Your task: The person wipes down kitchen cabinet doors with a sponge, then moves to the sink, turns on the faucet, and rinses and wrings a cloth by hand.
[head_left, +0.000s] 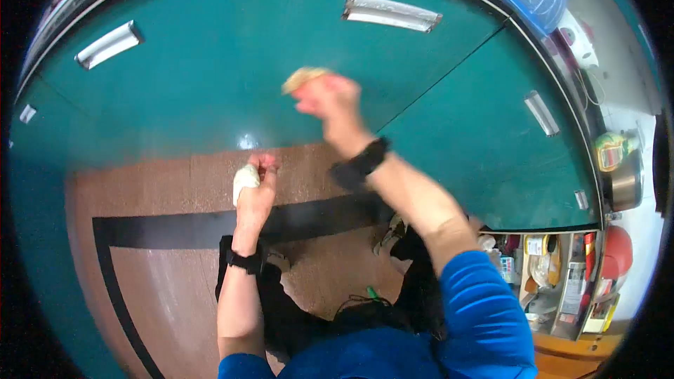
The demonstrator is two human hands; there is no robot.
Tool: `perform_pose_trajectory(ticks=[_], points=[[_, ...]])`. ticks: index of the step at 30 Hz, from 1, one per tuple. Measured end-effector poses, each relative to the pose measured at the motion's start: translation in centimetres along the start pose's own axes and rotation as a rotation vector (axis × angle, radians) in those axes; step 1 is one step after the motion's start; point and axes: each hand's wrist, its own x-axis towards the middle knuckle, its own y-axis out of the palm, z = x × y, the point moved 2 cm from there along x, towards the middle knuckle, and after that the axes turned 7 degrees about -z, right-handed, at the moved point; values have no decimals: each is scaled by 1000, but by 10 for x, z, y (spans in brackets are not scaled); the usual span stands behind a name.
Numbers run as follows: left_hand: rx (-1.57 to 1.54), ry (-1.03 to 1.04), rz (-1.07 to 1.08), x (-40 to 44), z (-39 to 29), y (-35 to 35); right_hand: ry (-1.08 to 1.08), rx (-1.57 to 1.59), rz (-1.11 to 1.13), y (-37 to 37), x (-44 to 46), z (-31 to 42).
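The right hand (340,105) has its fingers clenched around a yellowish pad (303,78), which sticks out past the fingertips, before the green cabinet front (232,63); blur hides whether they touch. Beyond those fingers lies a long handle (392,12). The left hand (254,203) grasps a white wad (245,180) along the outer side of its curled fingers, above the brown floor (161,182). Good handling likely means keeping the pad's face flat, pressure even and knuckles off the handle, with the wad held clear.
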Motion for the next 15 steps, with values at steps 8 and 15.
perform_pose_trajectory(ticks=[8, 15], points=[[-94, 3, -40, 5, -3, 9, 101, 0, -61, -39, 16, -48], [-62, 87, -37, 1, -2, 8, -317, -256, -381, -159, 37, 109]])
